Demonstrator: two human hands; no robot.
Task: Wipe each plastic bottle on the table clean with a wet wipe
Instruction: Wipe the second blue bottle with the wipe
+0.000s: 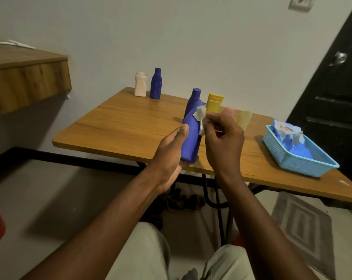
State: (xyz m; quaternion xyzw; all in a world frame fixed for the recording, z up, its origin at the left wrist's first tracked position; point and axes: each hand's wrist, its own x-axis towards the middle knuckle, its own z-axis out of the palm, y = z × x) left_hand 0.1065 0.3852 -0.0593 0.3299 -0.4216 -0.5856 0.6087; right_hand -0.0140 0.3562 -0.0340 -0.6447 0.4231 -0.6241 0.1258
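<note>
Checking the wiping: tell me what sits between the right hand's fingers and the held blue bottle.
A crumpled white wipe, pinched by the right hand beside the blue bottle that the left hand holds, as the head view shows.

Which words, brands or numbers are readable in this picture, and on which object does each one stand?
None can be read.
The print on the blue-and-white plastic wipe packet in the light blue plastic basket is too blurred.
The held dark blue plastic bottle shows no lettering.
</note>
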